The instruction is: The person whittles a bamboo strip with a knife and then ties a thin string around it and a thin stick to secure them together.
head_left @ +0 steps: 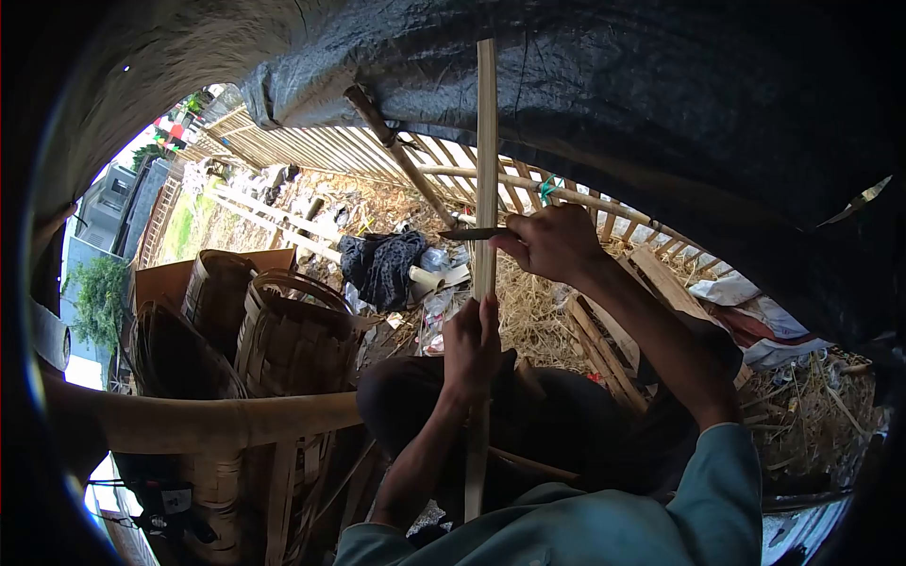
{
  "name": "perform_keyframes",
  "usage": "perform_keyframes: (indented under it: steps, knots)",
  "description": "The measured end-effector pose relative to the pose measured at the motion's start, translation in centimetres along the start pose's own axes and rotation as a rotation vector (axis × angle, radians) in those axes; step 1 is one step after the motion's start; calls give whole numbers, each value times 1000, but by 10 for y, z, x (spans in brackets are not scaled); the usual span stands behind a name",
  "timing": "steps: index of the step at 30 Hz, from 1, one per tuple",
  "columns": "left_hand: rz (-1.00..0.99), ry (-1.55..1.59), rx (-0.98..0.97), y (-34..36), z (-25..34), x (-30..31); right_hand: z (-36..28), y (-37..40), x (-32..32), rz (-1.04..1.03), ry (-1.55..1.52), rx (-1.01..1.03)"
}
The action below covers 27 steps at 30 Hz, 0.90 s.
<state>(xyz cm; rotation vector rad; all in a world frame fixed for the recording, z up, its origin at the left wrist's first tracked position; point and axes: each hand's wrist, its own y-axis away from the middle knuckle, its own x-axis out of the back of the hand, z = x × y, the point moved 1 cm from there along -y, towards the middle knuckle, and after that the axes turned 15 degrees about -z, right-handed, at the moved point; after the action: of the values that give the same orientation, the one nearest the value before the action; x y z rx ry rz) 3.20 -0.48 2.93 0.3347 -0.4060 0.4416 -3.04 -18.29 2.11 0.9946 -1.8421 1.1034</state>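
A long pale bamboo strip (486,141) stands nearly upright in front of me, running from near the top of the view down past my lap. My left hand (471,349) is closed round the strip at about its middle. Higher up, my right hand (552,243) grips a knife (477,233), whose dark blade lies across the strip and points left. The knife's handle is hidden inside my fingers.
Woven bamboo baskets (293,330) stand at the left, behind a thick bamboo pole (236,422). A slatted bamboo fence (330,151) runs across the back. Dark cloth (382,269) and litter lie on the ground ahead. A black tarp (661,113) hangs overhead; split wood (604,358) lies at the right.
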Motion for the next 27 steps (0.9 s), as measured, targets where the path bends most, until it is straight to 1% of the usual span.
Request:
perform_keyframes:
  steps: [8, 12, 13, 15, 16, 18, 21, 22, 23, 25, 27]
  knots:
    - [-26, 174, 36, 2, -3, -4, -5, 9, 0, -62, -63, -11]
    - [-62, 234, 81, 2, 3, 0, -17, 24, 1, -195, -107, 43]
    - [-68, 237, 91, 3, 2, 1, -20, 28, -2, -219, -120, 84]
    - [-37, 132, -18, -1, -10, -1, -28, 34, -9, -201, -113, 157]
    - [-23, 77, -71, -2, -14, -1, -28, 35, -9, -194, -102, 139]
    - [-16, 16, -37, 0, -12, -2, -28, 34, -5, -177, -77, 103]
    - [8, -42, -20, 2, -9, -7, 2, 6, 5, -63, -22, -38]
    - [18, -41, -7, 2, -7, -4, -2, 4, 3, -70, -83, -64]
    - [29, -44, -3, -1, -3, -2, -2, 3, 5, -118, -32, -68]
    - [20, -21, -5, 0, -8, -4, -5, 5, 3, -114, -38, -102]
    - [28, 7, -25, 0, -5, -6, -5, 7, 3, -95, -54, -93]
